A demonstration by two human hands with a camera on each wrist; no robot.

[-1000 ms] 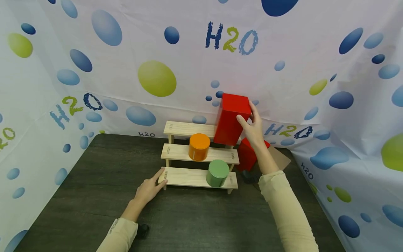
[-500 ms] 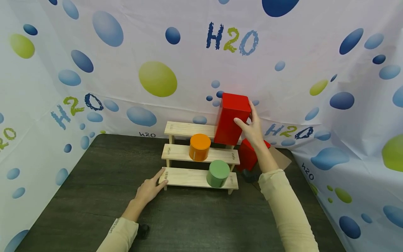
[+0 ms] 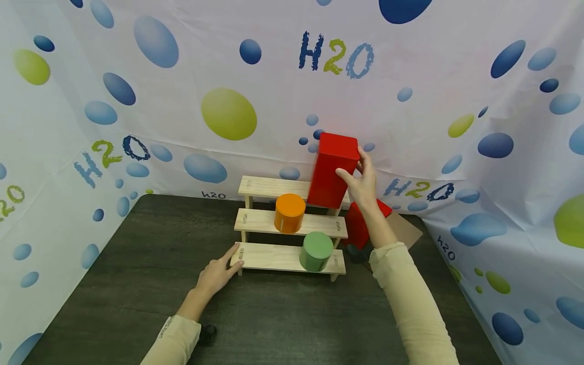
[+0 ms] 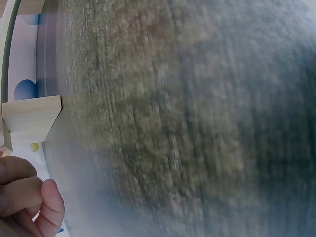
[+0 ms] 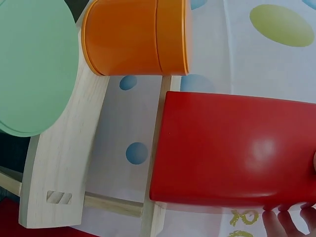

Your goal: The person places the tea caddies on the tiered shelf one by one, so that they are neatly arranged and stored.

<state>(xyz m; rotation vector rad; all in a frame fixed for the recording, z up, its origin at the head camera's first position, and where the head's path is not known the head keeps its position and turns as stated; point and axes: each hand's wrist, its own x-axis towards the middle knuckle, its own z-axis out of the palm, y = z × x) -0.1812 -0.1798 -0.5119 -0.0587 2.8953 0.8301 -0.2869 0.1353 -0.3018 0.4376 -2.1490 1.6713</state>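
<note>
Dark tabletop (image 3: 274,314), red box (image 3: 329,172) near shelf edge (image 5: 150,219)

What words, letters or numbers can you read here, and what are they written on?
"H2O": on the patterned backdrop cloth, top middle, and again lower at left and right.
"h2o": smaller, near the cloth's bottom edge.
"20": far left of the cloth, cut off.
Left sleeve: marks too blurred to read.
Red box, orange canister, green canister: no writing visible.

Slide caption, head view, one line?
Right hand grips a red box at the top shelf; left hand touches the bottom shelf, bearing a green canister; orange canister on the middle shelf.
</note>
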